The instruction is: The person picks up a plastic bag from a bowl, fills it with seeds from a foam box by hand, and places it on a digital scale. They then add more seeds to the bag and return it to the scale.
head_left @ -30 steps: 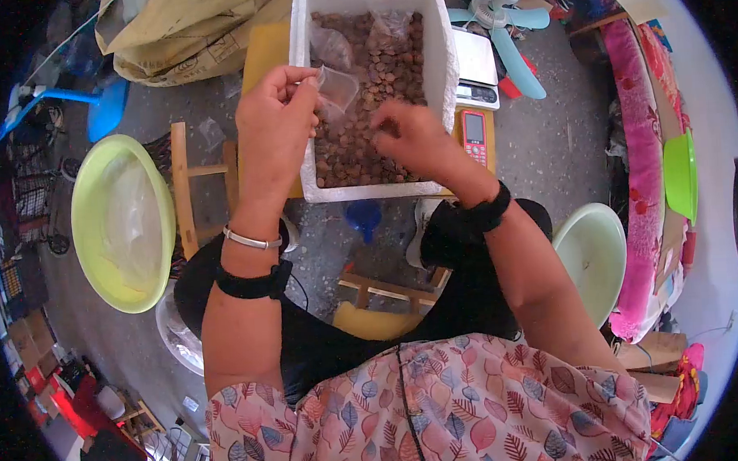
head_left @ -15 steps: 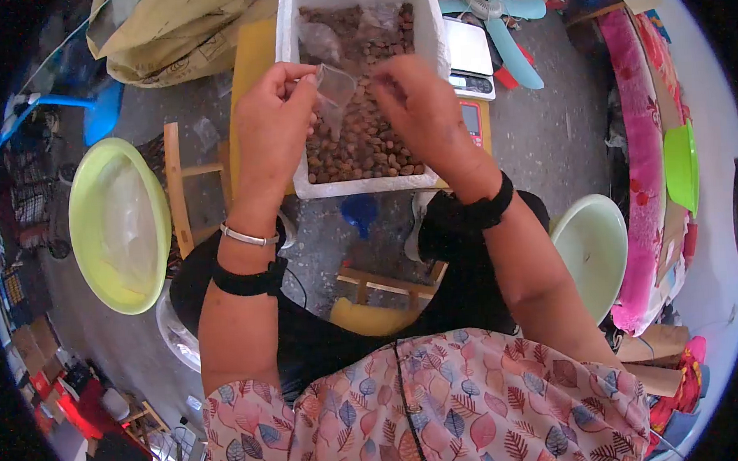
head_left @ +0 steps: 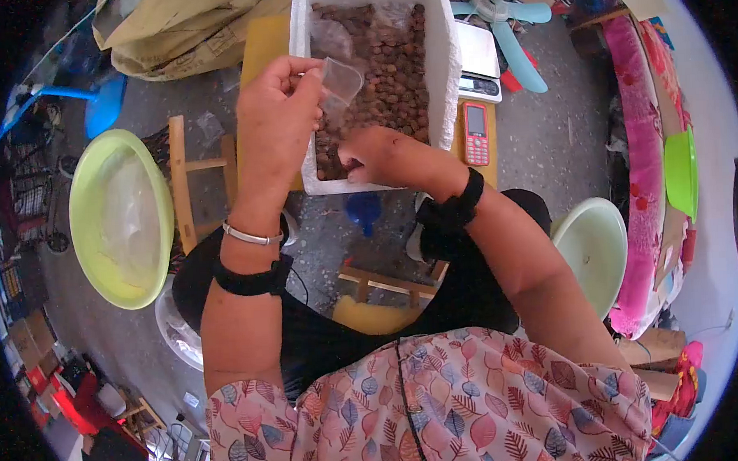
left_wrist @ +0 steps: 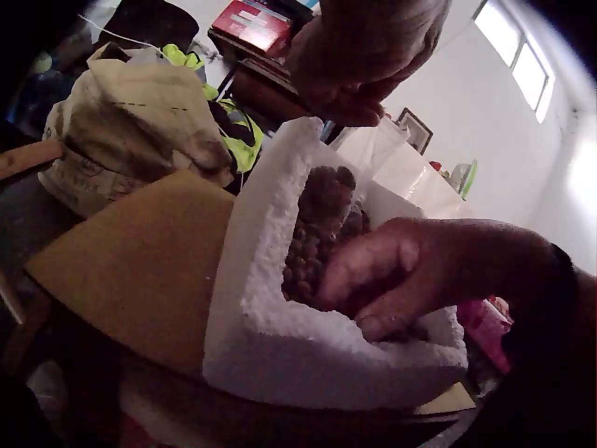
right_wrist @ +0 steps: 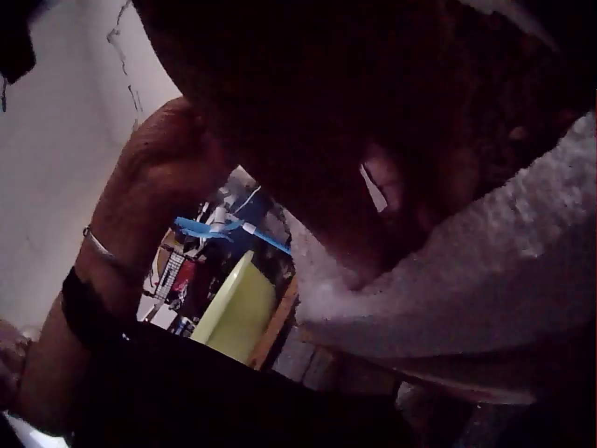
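Observation:
A white foam box (head_left: 455, 78) holds many small brown nuts (head_left: 395, 73), with clear plastic bags lying on them toward its far end. My left hand (head_left: 278, 123) is above the box's left wall and pinches the edge of a small clear plastic bag (head_left: 342, 82) between thumb and fingers. Low in the near left corner, my right hand (head_left: 390, 157) reaches down to the nuts. In the left wrist view the right hand (left_wrist: 410, 275) has bent fingers, its thumb beside the foam rim; whether it grips any nuts I cannot tell.
Right of the box are a white scale (head_left: 478, 61) and a red phone (head_left: 476, 133) on a yellow board (head_left: 266, 49). A fan (head_left: 504, 19) stands beyond. Basins flank the legs: a yellow-green basin (head_left: 84, 222) at left, a pale green basin (head_left: 596, 253) at right.
My right hand has moved from over the box's middle down and left into its near corner. The left hand keeps holding the small bag in about the same place.

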Motion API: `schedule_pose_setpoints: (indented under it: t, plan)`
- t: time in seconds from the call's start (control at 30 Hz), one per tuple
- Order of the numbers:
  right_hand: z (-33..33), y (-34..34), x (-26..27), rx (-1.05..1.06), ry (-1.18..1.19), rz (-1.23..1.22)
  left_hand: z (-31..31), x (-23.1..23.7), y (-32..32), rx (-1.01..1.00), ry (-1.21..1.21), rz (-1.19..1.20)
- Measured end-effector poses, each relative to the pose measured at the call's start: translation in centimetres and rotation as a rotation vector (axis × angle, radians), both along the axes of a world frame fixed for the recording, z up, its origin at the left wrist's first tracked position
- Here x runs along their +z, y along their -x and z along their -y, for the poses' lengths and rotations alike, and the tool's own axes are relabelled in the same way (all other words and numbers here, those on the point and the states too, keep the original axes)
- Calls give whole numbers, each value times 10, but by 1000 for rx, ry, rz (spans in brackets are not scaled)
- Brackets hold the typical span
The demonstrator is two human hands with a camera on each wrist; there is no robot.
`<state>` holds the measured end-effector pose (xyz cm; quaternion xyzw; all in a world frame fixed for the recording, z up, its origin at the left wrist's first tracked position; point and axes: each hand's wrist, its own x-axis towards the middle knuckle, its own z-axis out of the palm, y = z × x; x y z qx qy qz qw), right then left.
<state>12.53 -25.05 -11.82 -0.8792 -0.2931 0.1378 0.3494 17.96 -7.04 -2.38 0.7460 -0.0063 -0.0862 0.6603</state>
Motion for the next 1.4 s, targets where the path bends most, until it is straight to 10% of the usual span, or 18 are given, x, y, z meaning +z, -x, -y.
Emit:
schedule_pose_setpoints:
  t: [0.47,0.8,1.0,1.13,1.4]
  plan:
    - [2,-5,-12,-3,33,31,3,-1,1,-2,-31,0]
    - [45,-23,50,-474,-403,-630,2,-5,-3,-17,-30,2]
    - [31,-18,93,-627,-681,-128,6,-9,-2,-33,-81,-19]
    - [14,-30,76,-599,-316,434,12,-11,2,-44,-93,-35]
    - [51,-8,51,-469,35,173,9,-11,0,-42,41,-57]
